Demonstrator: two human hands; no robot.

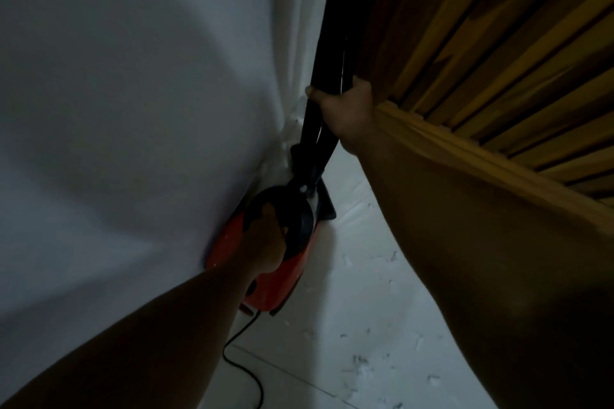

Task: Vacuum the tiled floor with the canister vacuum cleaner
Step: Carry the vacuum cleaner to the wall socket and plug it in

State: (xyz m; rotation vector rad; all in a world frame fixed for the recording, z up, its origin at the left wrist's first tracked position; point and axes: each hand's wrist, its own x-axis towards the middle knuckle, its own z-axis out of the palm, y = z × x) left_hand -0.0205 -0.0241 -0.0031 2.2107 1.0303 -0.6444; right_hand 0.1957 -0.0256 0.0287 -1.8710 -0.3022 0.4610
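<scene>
The canister vacuum cleaner is gripped by the left hand, its wand clasped by the right hand; retrieval is underway, and carrying onto the tiled floor is called for next.

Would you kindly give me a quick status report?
Left hand on red canister vacuum handle. Right hand gripping black wand. Vacuum against white wall; cord trails and debris lies on floor.

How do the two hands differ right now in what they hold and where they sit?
The left hand is low, gripping the black handle on the red vacuum body; the right hand is higher, wrapped around the black tubes standing upright beside the wooden slats. The left hand sits next to the white wall; the right is next to the slats. Both are closed around vacuum parts.
</scene>
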